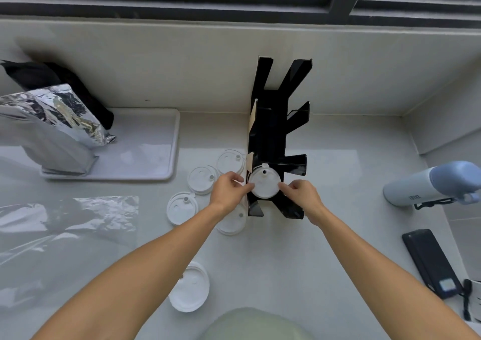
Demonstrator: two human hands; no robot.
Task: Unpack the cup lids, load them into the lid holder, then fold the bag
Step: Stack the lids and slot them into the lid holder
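Observation:
A tall black lid holder (pixel 270 131) stands on the white counter against the back wall. A white cup lid (pixel 264 185) sits in its nearest slot. My left hand (pixel 229 190) pinches the lid's left edge and my right hand (pixel 300 194) pinches its right edge. Several more white lids lie loose to the left of the holder, such as one lid (pixel 202 179) and another lid (pixel 181 207); a small stack of lids (pixel 191 287) lies under my left forearm. The empty clear plastic bag (pixel 70 225) lies flat at the left.
A white tray (pixel 156 142) at the back left carries a silver foil pouch (pixel 49 123) and a black pouch (pixel 65 82). A pale blue bottle (pixel 432 183) lies at the right, with a black phone (pixel 429 261) nearer me. A window frame runs above the wall.

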